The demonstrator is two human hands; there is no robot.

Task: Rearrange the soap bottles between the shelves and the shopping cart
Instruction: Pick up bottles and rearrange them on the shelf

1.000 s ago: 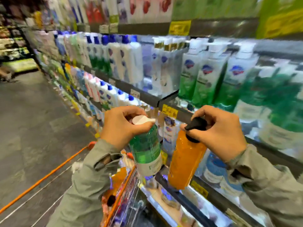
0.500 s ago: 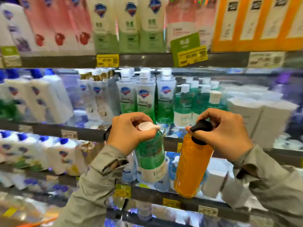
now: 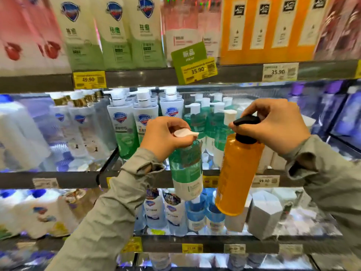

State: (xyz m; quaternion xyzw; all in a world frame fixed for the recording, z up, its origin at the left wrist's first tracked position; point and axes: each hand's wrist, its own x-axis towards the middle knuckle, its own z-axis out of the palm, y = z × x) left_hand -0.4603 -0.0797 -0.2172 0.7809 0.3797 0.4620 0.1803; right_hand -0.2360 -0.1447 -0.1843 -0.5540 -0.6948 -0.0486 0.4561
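While both arms reach toward the store shelving, each hand holds one pump bottle up in the air before the middle shelf (image 3: 136, 179). Left hand (image 3: 165, 137): fingers curled round the neck of a green bottle (image 3: 186, 171), the white pump head (image 3: 184, 133) poking out between thumb and forefinger. Bottle hangs nearly upright, clear green above, white label band at the base. Right hand (image 3: 273, 124): fingers bent over the black pump top (image 3: 246, 120) of an orange bottle (image 3: 237, 177), gripping it at the cap. Orange bottle tilts slightly, base swung toward the left, just beside the green one; whether the two touch cannot be told.

Behind them, the middle shelf carries a row of green pump bottles (image 3: 213, 122) with white heads, and white-and-green shield-logo bottles (image 3: 144, 118) further left. Upper shelf: tall orange packs (image 3: 261, 26) at right, green-and-white packs (image 3: 115, 34) left of centre. A green tag reading 35.90 (image 3: 192, 62) hangs from the upper shelf edge; a yellow tag reads 49.90 (image 3: 88, 80). Grey sleeves (image 3: 121, 202) cover both forearms. Outer edges blurred.
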